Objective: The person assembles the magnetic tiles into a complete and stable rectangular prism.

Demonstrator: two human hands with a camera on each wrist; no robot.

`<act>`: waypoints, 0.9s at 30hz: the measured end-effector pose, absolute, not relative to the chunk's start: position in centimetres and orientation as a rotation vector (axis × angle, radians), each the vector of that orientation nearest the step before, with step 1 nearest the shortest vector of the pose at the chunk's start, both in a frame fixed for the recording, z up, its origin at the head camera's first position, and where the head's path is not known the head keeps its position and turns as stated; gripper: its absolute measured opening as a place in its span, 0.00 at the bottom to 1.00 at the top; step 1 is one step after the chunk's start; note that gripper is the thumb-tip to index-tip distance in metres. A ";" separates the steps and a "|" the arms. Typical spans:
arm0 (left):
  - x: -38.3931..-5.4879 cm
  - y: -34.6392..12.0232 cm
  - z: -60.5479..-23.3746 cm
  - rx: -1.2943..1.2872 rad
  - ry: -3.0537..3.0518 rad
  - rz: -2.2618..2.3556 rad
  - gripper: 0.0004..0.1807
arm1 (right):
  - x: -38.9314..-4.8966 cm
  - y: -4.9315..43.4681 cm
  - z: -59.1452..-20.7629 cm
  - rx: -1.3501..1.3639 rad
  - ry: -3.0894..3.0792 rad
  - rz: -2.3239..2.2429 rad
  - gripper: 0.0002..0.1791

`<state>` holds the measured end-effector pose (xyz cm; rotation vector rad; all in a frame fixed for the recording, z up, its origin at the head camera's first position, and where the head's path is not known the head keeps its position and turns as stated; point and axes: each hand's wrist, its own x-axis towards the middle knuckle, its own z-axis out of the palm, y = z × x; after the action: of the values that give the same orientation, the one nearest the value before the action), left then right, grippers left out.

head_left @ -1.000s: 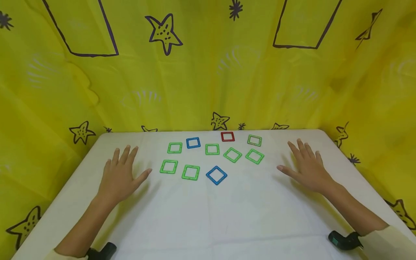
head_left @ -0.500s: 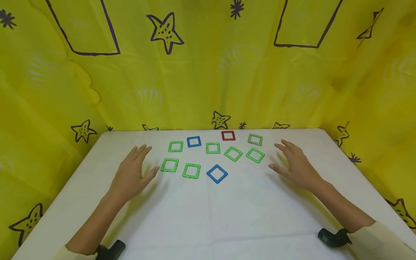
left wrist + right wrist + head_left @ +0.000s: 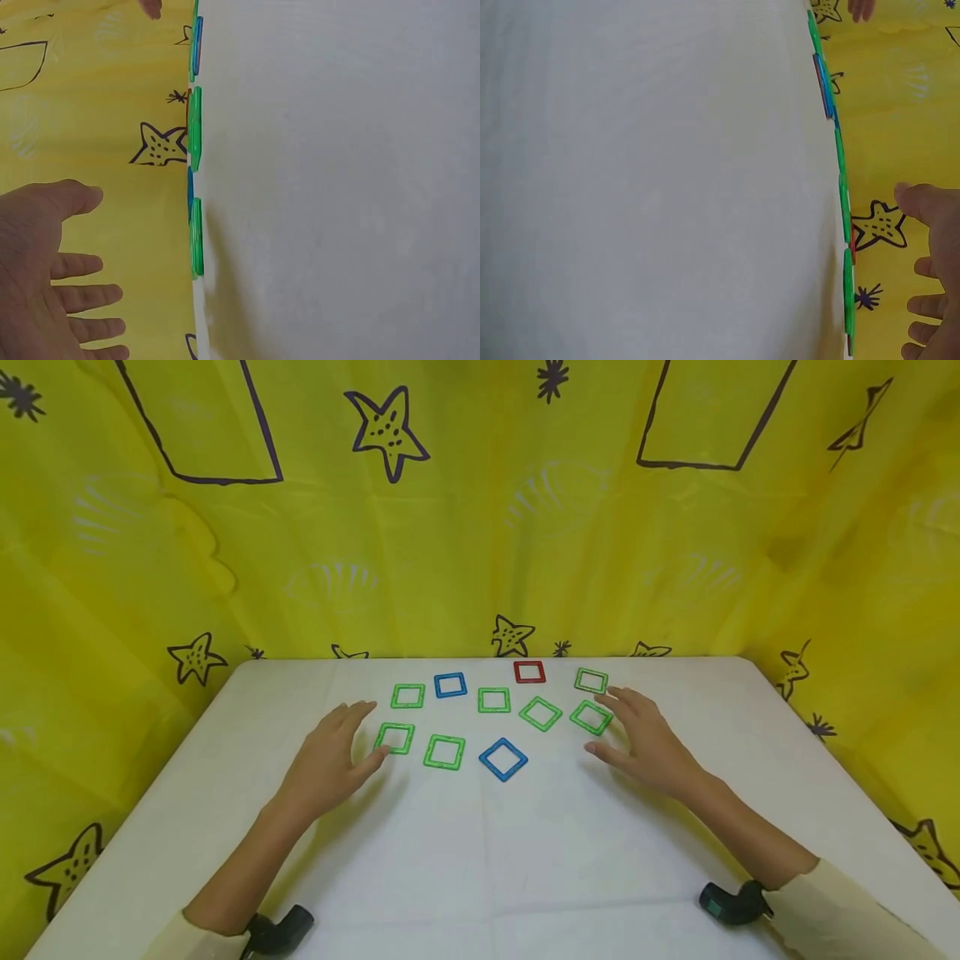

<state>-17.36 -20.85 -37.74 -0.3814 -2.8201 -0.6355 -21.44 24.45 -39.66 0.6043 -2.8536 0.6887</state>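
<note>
Several square open-frame building tiles lie flat and apart on the white table (image 3: 480, 852). Most are green, such as the one at the left (image 3: 380, 739) and the one at the right (image 3: 573, 720); two are blue, including the near blue tile (image 3: 487, 768), and a red tile (image 3: 529, 682) lies at the back. My left hand (image 3: 326, 768) hovers left of the group, fingers relaxed, its thumb tip overlapping the left green tile in the head view. On the other side my right hand (image 3: 652, 747) is held above the table, fingertips beside the right green tiles. Both hands hold nothing.
A yellow curtain (image 3: 450, 552) with drawn starfish hangs behind and at both sides of the table. Dark wrist devices (image 3: 281, 933) sit at the sleeve cuffs. The second blue tile (image 3: 450, 695) and another green tile (image 3: 408, 706) lie toward the back left.
Both hands have moved inward, the left one to the right and the right one to the left, closer to the tiles. The tiles lie as before; the head view has shifted slightly.
</note>
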 end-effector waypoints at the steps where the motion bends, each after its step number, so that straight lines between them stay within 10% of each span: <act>1: -17.4 -20.7 -37.8 -0.387 -2.827 -0.638 0.36 | -21.5 24.2 -39.6 0.609 -2.860 0.698 0.44; 27: -20.0 -16.4 -39.0 -0.621 -2.874 -0.786 0.32 | -22.2 17.4 -40.2 0.868 -2.878 0.936 0.36</act>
<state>-19.95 -16.36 -39.02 -0.6214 -2.8744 -0.7863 -22.19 17.43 -40.19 0.8684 -2.8782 0.9360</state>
